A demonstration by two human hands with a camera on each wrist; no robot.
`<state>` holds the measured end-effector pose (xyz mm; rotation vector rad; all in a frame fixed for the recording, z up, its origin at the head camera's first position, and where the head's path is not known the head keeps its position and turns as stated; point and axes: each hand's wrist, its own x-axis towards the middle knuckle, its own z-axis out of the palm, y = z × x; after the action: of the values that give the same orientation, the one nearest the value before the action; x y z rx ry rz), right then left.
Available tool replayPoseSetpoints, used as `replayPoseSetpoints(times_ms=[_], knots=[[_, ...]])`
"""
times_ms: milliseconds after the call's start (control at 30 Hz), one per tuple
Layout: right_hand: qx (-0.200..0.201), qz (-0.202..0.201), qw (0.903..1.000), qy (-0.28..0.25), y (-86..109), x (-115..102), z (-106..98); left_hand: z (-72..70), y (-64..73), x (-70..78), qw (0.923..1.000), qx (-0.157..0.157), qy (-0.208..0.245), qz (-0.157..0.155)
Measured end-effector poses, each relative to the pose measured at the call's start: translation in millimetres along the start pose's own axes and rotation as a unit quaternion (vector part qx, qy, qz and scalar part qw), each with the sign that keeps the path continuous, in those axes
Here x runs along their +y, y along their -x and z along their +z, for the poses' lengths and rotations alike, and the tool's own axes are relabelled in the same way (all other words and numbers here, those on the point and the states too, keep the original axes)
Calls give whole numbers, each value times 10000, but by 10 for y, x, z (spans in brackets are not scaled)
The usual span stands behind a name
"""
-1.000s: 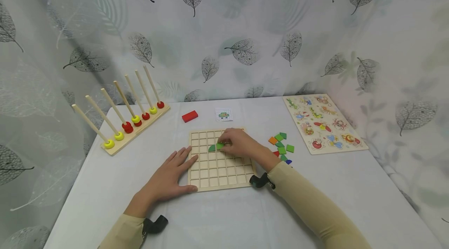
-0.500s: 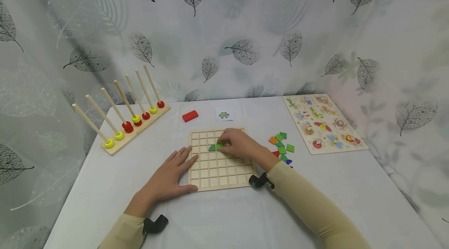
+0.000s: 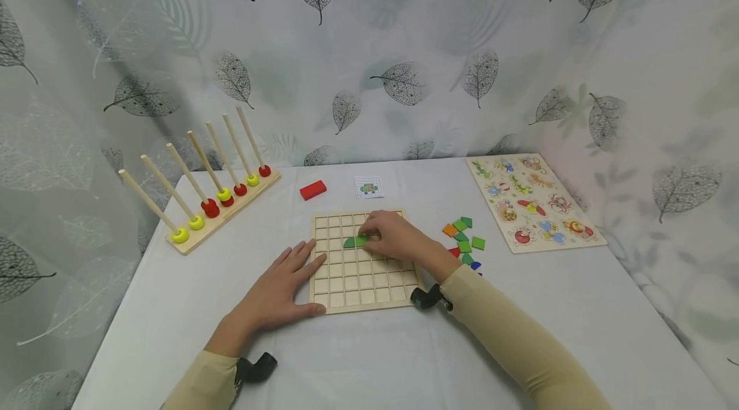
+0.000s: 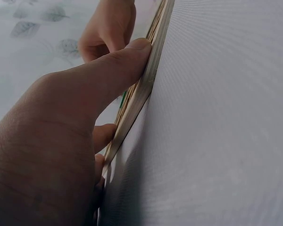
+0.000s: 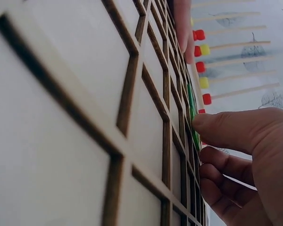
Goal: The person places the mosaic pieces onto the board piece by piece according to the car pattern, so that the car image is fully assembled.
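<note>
A wooden grid board (image 3: 369, 309) lies on the white table in the head view. My left hand (image 3: 274, 296) rests spread along its left edge, with the thumb (image 4: 132, 54) on the frame in the left wrist view. Over the upper middle cells, my right hand (image 3: 399, 242) pinches a bright green square tile (image 3: 360, 241), partly hidden by the fingers. Directly left of it, a dark green rounded tile (image 3: 349, 243) sits in a cell. In the right wrist view, the right thumb (image 5: 217, 126) touches the green tile, and the other fingers curl close to the grid.
Several loose coloured tiles (image 3: 464, 247) lie right of the board. Behind it are a picture card (image 3: 369, 187) and a red block (image 3: 313, 190). A peg stand with beads (image 3: 225, 212) stands at left, an animal puzzle board (image 3: 534, 203) at right.
The right fingers shift very slightly at the green square tile, which now lies level against the dark green one. My left hand stays in place on the board.
</note>
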<state>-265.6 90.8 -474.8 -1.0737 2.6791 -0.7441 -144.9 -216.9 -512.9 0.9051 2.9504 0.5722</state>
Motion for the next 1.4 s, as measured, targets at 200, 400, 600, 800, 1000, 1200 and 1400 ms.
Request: replayPoseSetpoints(times_ms=[200,400,600,800,1000,1200,1400], knots=[[87,23,10000,28,25,47,-12,-2,-3,2,10000,-12,-29,11],[237,-65,9997,-41,68,63,-55,-12,-8,2,10000,-24,-26,7],[345,-12,9992,-207,158,50,-116,-14,-9,-1,10000,-16,-17,8],[339,125,9993,-107,229,91,-182,-16,-2,4,10000,1,28,11],[394,355,9985,-105,310,158,-253,-18,-1,12,10000,18,28,23],[501,361,9980,-97,387,213,-344,-16,-1,12,10000,51,39,36],[579,514,9969,-140,464,250,-449,-12,5,9,10000,47,36,0]])
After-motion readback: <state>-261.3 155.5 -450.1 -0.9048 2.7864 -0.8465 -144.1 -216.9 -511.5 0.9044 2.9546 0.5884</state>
